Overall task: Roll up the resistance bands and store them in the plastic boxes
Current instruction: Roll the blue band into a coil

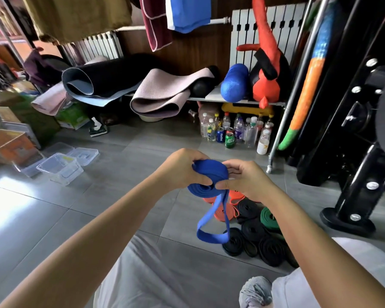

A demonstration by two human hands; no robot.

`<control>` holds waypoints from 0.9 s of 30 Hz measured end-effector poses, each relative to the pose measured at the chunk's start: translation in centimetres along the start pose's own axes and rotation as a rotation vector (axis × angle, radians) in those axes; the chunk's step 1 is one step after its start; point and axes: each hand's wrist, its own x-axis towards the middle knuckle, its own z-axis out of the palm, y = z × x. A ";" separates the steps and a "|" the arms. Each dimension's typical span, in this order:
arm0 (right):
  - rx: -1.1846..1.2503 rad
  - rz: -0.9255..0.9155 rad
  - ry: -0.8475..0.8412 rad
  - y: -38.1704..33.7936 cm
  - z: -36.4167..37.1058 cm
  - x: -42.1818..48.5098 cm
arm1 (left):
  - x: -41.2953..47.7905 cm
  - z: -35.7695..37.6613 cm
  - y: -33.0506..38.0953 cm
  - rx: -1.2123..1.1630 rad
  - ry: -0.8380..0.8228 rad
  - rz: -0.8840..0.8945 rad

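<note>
Partly hidden behind my right forearm, the heap of rolled bands (257,235) on the floor (111,196) resists an exact count. One blue band (208,177) sits half-coiled, pinched between my left hand (182,170) and right hand (242,178), its loose loop hanging straight down. Two clear plastic boxes (60,168) stand open at the floor's left side.

Behind the right hand (247,181), part of the orange bands (223,213) lies hidden, the blue band (209,176) coil's far side is covered by fingers, and both forearms are cut off by the lower edge.
</note>
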 end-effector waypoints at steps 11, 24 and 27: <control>0.124 -0.039 0.034 -0.2 -0.2 -1.1 | -1.4 -0.3 -0.7 -0.510 -0.100 -0.163; 0.062 -0.038 0.031 -0.3 -0.3 -1.2 | -1.2 0.3 1.4 0.172 -0.049 0.014; 0.106 -0.040 0.044 0.1 -0.8 -1.4 | -1.2 -0.2 1.0 0.053 0.004 0.013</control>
